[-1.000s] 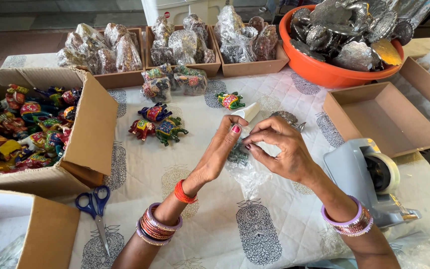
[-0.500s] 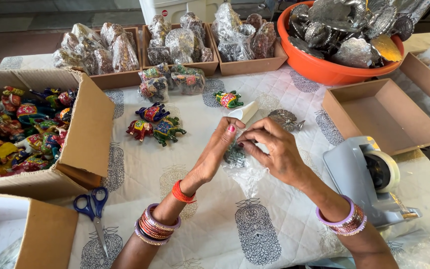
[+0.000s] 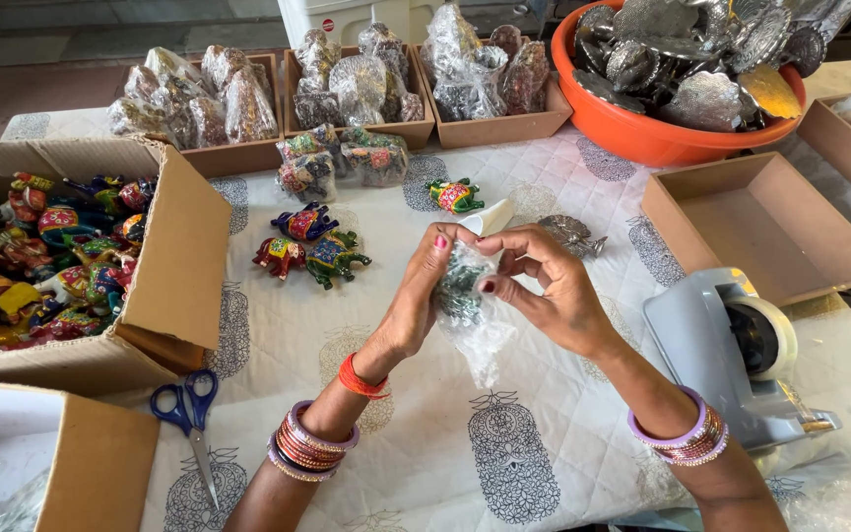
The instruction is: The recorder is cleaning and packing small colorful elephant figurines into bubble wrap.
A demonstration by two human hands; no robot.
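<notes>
White quilted cloth with grey block prints covers a table [image 3: 544, 473] crowded with cardboard boxes. At its middle the left hand [image 3: 424, 296] and right hand [image 3: 544, 288] meet — both pinch a clear plastic bag [image 3: 473, 320] holding a small green-and-silver ornament, lifted just above the cloth. Painted elephant figurines [image 3: 309, 246] lie to the left, blue scissors [image 3: 187, 414] nearer, a grey tape dispenser [image 3: 731, 355] to the right.

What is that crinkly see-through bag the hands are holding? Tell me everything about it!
The clear plastic bag is thin, shiny and wrinkled. Something small, dark green and silvery shows through its upper part. The left hand and right hand pinch its top from both sides, holding it up above the printed white tablecloth. Its lower end hangs loose and empty, tapering downward towards the cloth.
</notes>
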